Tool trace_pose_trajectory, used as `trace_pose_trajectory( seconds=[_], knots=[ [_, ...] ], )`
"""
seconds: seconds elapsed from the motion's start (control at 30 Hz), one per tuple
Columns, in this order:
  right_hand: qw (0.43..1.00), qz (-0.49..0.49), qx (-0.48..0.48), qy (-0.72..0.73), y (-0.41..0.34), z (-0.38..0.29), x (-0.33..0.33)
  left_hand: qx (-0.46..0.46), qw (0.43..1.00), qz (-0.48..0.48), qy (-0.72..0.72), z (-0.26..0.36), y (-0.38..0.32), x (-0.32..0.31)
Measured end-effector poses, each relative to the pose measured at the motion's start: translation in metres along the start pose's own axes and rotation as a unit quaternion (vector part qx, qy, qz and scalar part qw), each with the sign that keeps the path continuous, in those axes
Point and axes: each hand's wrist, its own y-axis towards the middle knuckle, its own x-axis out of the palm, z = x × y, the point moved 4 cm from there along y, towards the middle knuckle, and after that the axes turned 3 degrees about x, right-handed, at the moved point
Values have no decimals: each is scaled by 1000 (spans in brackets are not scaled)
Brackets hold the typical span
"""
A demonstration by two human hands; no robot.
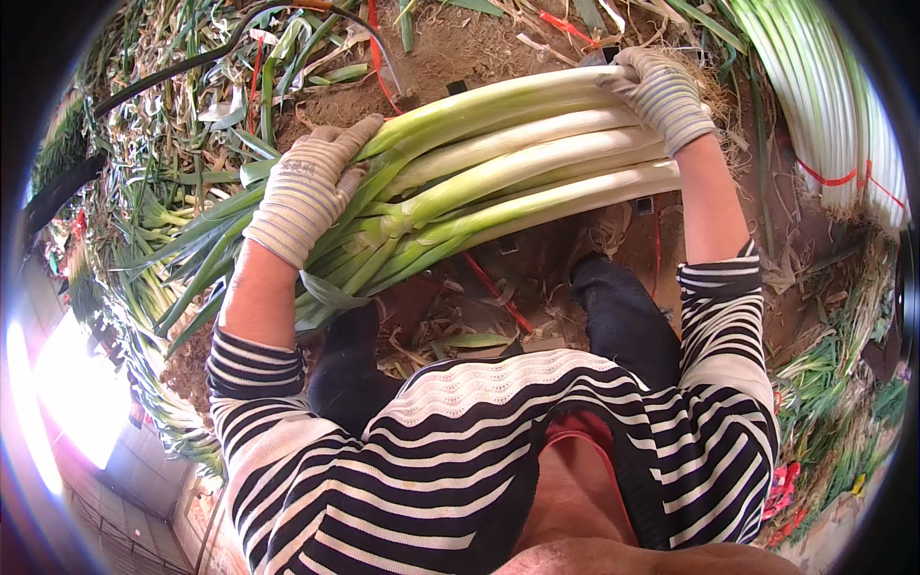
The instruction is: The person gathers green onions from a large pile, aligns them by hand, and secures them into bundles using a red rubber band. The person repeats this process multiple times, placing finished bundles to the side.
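Note:
A row of thick Welsh onions [496,162] lies crosswise in front of me, white stalks to the right and green leaves to the left. My left hand [309,183], in a striped knit glove, grips the far side of the bunch where the stalks turn green. At the white root end, my right hand [665,97] in a matching glove holds the bunch from above. Hair-like roots show just beyond its fingers. A red tie strip [497,293] runs out from under the bunch toward me. Both palms are hidden.
Tied bundles of onions [826,93] stand at the upper right, bound with red strips. Loose leaves and peelings [215,108] cover the left side. A black bent bar [180,72] arches at the upper left. More greens [826,388] lie to the right. My dark-trousered legs flank brown soil.

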Motion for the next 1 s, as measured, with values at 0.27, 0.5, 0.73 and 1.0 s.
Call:
trace_pose_trajectory(
  seconds=[0.27, 0.5, 0.73, 1.0],
  knots=[
    [996, 34, 1, -86, -6, -8, -5, 28, 994, 75, 71, 15, -18, 27],
    [994, 22, 23, -106, 0, -23, -17, -10, 994, 69, 82, 8, -10, 26],
    [984, 47, -161, -66, -49, -154, 14, -17, 990, 87, 110, 4, -28, 36],
    [972, 67, -196, -108, -53, -218, 70, 14, 987, 122, 106, -20, -29, 46]
  ],
)
